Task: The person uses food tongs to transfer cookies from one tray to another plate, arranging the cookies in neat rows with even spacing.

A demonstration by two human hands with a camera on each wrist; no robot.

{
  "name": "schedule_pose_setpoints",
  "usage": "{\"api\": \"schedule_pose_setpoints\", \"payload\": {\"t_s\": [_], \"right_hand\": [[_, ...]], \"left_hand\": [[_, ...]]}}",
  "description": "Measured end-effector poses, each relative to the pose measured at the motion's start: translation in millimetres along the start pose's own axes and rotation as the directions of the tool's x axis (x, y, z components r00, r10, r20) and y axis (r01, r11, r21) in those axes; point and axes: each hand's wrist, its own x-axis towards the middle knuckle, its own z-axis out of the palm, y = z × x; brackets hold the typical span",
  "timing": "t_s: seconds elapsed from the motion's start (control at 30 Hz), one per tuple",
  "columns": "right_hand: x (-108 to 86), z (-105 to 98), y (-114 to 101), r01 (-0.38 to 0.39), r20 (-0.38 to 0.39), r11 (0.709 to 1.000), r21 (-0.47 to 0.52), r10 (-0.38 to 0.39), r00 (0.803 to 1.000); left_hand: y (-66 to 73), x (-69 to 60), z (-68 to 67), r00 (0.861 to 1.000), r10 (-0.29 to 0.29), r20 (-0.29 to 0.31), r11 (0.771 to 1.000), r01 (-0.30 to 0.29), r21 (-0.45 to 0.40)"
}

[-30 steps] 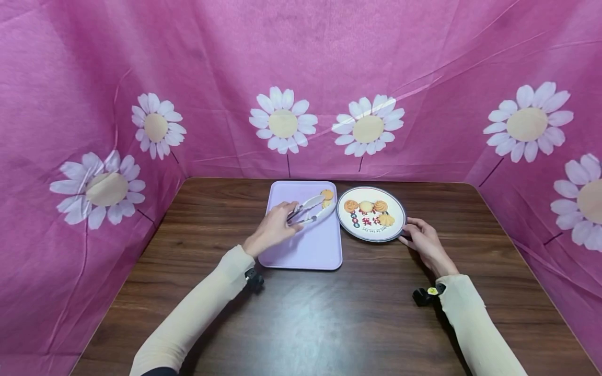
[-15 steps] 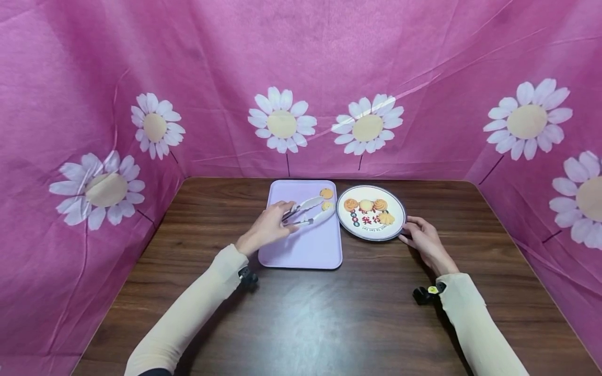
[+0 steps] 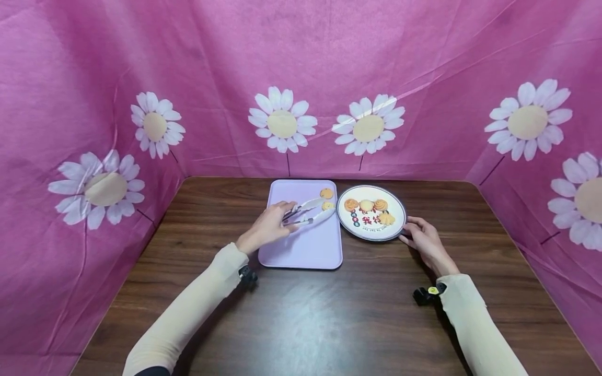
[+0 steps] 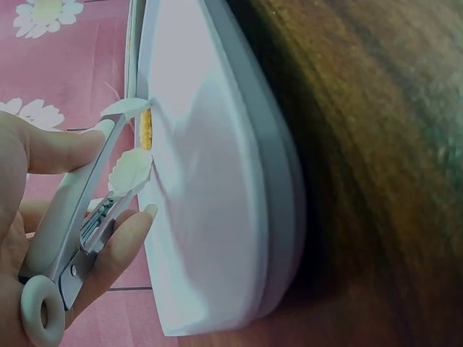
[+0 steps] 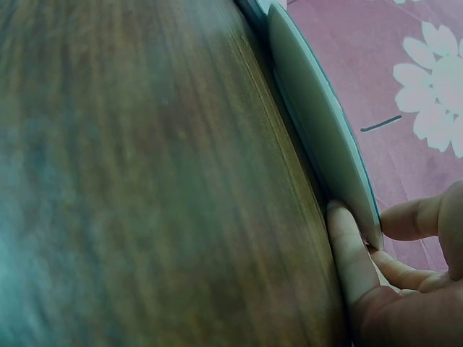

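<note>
My left hand (image 3: 268,228) grips a pair of tongs (image 3: 314,203) with white tips, as the left wrist view also shows. The tongs' arms stand apart over the lilac tray (image 3: 301,256). Between the tips, near the tray's right edge, lies a pale yellow cookie (image 3: 327,206); whether the tips touch it I cannot tell. Just behind it sits a round golden cookie (image 3: 326,193). My right hand (image 3: 425,245) pinches the rim of a white plate (image 3: 396,206), its thumb and fingers on opposite faces in the right wrist view. Several cookies (image 3: 366,206) rest on the plate.
Tray and plate lie side by side, nearly touching, toward the back of a dark wooden table (image 3: 301,318). A pink cloth (image 3: 310,62) printed with daisies hangs behind and along both sides.
My left hand and the tongs have drawn back slightly left and toward me, then held still. The tips have left the rear cookie uncovered. My right hand stays on the plate.
</note>
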Motion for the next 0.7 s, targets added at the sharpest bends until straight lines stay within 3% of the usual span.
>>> {"api": "schedule_pose_setpoints", "payload": {"t_s": [0.43, 0.7], "right_hand": [[0.5, 1.4, -0.8, -0.016, -0.001, 1.0, 0.004, 0.016, 1.0], [2.5, -0.9, 1.5, -0.026, -0.005, 1.0, -0.008, 0.026, 1.0]], "left_hand": [[-2.4, -4.5, 2.3, 0.999, 0.025, -0.038, 1.0, -0.025, -0.004], [-5.1, -8.3, 0.9, 0.998, 0.011, -0.058, 1.0, -0.011, -0.007]]}}
